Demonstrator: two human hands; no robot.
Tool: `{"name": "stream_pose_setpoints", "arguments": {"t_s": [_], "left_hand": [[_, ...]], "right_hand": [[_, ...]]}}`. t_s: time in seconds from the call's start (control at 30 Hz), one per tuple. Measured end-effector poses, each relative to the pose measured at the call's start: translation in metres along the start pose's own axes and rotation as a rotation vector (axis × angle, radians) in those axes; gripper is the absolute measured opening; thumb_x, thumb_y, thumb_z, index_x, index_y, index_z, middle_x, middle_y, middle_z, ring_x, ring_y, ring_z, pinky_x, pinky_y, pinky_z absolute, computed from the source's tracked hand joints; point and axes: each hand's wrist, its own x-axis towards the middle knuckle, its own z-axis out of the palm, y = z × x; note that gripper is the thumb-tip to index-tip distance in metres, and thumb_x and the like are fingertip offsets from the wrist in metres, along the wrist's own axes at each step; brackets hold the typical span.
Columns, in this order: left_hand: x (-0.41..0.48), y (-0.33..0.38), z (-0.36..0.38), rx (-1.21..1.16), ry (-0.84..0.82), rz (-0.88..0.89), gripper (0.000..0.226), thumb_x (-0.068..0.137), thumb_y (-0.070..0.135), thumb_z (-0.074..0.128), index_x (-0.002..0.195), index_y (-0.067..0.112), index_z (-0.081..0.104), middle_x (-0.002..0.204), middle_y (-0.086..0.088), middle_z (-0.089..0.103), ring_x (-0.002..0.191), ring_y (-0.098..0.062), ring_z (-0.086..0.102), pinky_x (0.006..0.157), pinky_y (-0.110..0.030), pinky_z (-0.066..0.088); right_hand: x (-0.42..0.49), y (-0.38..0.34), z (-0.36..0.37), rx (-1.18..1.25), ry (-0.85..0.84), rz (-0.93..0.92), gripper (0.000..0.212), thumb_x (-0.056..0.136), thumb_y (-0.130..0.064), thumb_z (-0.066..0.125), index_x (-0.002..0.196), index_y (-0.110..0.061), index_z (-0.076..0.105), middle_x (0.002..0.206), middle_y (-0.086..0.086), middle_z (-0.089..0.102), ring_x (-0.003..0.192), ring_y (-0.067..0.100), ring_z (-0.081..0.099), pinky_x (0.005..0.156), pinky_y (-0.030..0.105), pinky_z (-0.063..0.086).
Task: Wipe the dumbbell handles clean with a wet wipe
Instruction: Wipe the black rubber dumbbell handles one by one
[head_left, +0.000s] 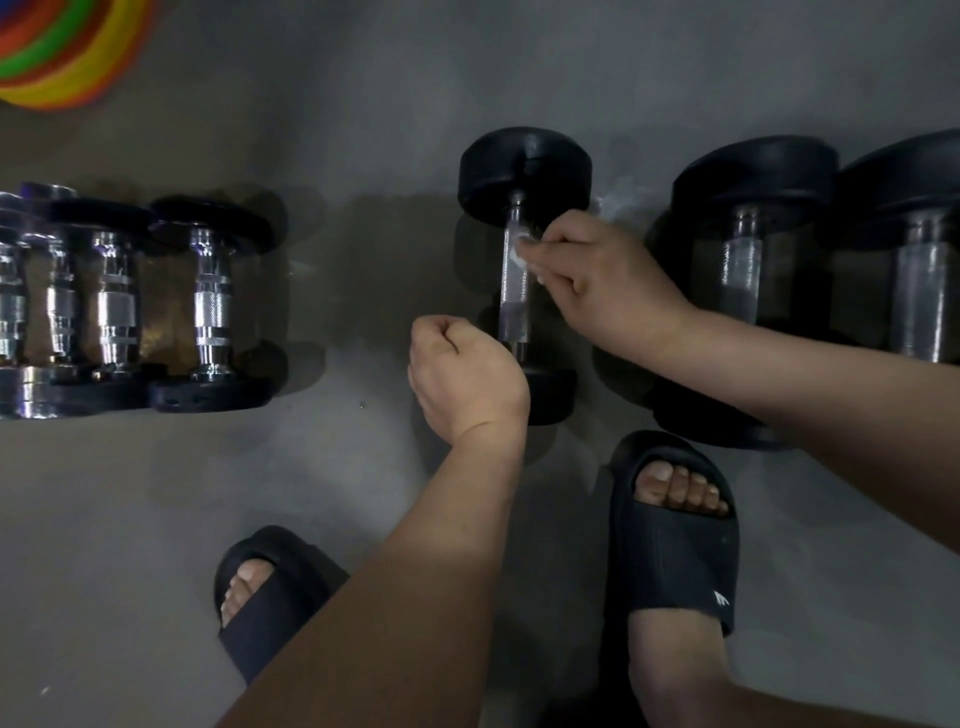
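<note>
— Chrome handle of the middle dumbbell, lying on the floor; wet wipe pressed to its upper part.
— The right hand keeps its fingers clamped on that wipe. The left hand, a closed fist by the near head, probably stops it rolling.

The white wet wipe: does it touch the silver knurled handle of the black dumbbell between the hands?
Touching. Head view: the right hand presses the white wet wipe onto the silver knurled handle.
</note>
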Motion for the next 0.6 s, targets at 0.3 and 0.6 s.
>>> {"name": "stream_pose_setpoints", "arguments": {"t_s": [0.3, 0.6], "left_hand": [[0.01, 0.001, -0.004, -0.075, -0.03, -0.022, 0.018, 0.095, 0.013, 0.044, 0.09, 0.019, 0.06, 0.09, -0.001, 0.064, 0.085, -0.022, 0.054, 0.066, -0.026, 0.036], [0.027, -0.001, -0.012, -0.111, -0.049, -0.047, 0.02, 0.092, 0.008, 0.043, 0.086, 0.018, 0.06, 0.082, 0.001, 0.062, 0.072, -0.011, 0.053, 0.057, -0.015, 0.037]], "right_hand": [[-0.006, -0.003, 0.005, 0.003, -0.036, -0.087, 0.027, 0.102, -0.019, 0.056, 0.101, 0.003, 0.072, 0.087, 0.009, 0.056, 0.072, 0.01, 0.049, 0.065, 0.028, 0.045], [-0.009, -0.004, 0.003, -0.007, -0.259, -0.361, 0.034, 0.105, -0.024, 0.05, 0.104, -0.002, 0.075, 0.093, 0.012, 0.061, 0.076, 0.026, 0.062, 0.065, 0.043, 0.053]]}}
